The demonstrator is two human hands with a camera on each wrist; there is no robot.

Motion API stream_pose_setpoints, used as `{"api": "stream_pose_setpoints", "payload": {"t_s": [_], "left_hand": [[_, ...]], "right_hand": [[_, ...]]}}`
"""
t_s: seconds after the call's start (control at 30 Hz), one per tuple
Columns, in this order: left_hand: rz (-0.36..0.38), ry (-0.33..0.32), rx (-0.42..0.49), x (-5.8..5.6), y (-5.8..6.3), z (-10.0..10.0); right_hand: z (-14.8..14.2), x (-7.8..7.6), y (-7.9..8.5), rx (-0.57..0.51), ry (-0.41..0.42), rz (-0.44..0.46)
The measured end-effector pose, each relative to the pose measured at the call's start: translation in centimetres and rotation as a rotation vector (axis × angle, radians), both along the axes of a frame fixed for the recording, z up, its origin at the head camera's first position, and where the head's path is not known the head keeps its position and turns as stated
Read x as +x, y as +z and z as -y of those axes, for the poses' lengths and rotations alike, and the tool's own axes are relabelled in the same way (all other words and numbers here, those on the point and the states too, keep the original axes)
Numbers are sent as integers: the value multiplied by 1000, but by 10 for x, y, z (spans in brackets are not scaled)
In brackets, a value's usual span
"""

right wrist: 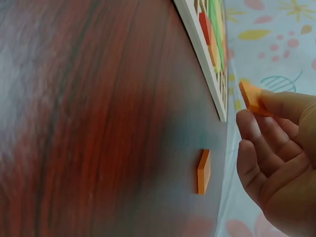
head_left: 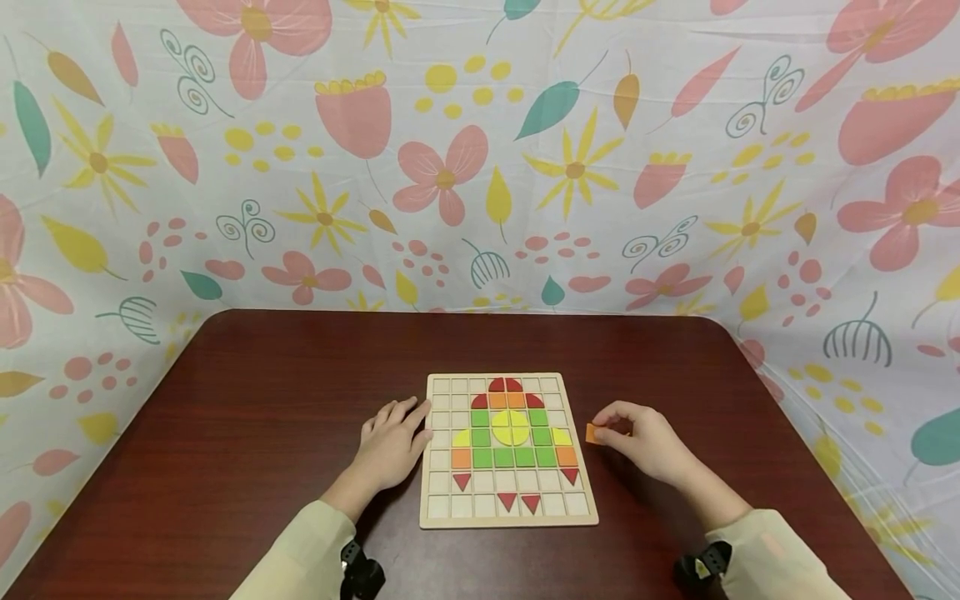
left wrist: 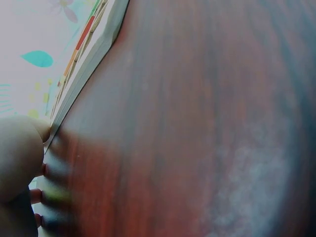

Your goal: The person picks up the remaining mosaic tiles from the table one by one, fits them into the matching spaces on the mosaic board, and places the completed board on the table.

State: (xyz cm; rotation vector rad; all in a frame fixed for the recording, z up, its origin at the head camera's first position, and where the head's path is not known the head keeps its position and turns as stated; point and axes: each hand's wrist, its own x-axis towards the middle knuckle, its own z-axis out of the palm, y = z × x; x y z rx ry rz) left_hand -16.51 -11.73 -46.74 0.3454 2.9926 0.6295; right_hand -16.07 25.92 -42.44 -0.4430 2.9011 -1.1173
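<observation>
A square wooden grid board (head_left: 510,523) lies on the table, with flat tiles set in its cells. They form a figure: green squares (head_left: 504,457) surround a yellow circle (head_left: 511,427), red rounded pieces (head_left: 506,385) top it, and red triangles (head_left: 507,502) sit below. My left hand (head_left: 390,446) rests at the board's left edge, fingertips touching its rim, fingers relaxed. To the right of the board, my right hand (head_left: 645,437) pinches an orange square tile (right wrist: 252,97) between thumb and fingers. A second orange tile (right wrist: 203,171) lies on the table in the right wrist view.
The dark reddish-brown wooden table (head_left: 262,400) has rounded far corners. A white cloth (head_left: 480,167) printed with flowers and leaves hangs behind it and along the sides. Each wrist wears a black strapped device (head_left: 360,571), over pale sleeves.
</observation>
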Motion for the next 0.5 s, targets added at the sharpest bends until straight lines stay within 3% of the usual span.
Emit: {"api": "stream_pose_setpoints", "payload": {"t_s": [0.17,0.5], "left_hand": [[-2,0,-4,0,-1,0],[-5,-3,-4,0,-2,0]], "right_hand": [[5,1,0,-116,36,89],[20,3,2,-219,88,237]]}}
